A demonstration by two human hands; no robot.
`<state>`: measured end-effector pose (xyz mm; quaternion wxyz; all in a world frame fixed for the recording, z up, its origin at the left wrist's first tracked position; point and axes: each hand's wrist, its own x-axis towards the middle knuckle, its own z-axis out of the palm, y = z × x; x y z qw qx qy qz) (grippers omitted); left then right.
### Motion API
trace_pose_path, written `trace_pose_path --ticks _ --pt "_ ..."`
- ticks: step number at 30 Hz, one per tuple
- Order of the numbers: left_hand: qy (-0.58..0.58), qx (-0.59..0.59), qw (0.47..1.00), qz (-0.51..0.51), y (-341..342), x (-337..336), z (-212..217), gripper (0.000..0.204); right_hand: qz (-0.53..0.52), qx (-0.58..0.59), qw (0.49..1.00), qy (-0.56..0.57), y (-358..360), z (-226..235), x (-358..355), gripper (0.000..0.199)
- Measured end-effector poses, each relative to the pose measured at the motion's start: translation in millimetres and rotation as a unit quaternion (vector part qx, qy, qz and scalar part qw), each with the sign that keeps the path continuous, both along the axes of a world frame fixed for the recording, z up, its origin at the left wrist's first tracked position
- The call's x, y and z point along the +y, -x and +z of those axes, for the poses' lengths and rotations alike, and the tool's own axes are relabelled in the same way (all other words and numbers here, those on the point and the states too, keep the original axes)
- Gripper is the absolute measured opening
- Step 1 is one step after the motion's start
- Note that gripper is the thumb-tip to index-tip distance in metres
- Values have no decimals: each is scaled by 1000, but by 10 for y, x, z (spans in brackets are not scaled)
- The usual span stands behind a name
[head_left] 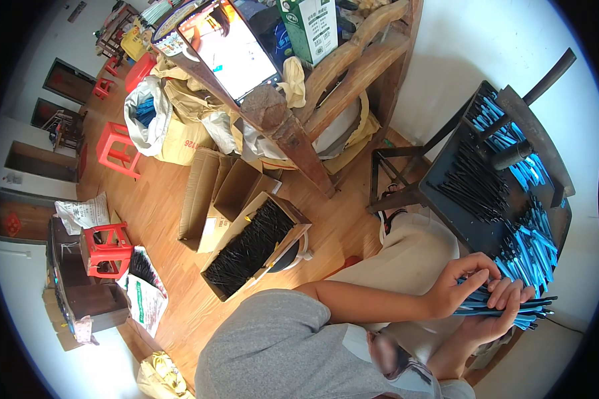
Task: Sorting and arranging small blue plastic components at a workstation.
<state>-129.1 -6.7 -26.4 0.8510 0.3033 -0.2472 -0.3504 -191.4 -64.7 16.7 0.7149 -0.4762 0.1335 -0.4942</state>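
Note:
My left hand (460,284) and my right hand (502,314) meet at the lower right, over my lap. Together they grip a bundle of blue pens (522,307) with black ends, lying roughly level. The right hand cups the bundle from below and the left hand's fingers rest on top. Just above them stands a black chair seat (460,219) carrying a pile of thin black refills (476,183) and heaps of blue pen barrels (529,246), with more blue barrels (506,133) at its far side.
An open cardboard box (253,247) full of black refills lies on the wooden floor, with empty boxes (213,193) beside it. A wooden chair (299,143) props a lit phone (236,50). Red plastic stools (106,249), bags (150,116) and low dark furniture (80,292) stand at the left.

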Motion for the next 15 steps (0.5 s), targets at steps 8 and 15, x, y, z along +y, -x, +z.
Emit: trace_pose_path --ticks 8,15 --pt "5 0 1000 -3 -13 8 6 25 1 -9 1000 7 -22 -6 10 15" --pt "0 11 1000 -12 -6 -2 -25 25 -21 2 1000 -1 -36 -2 18 17"
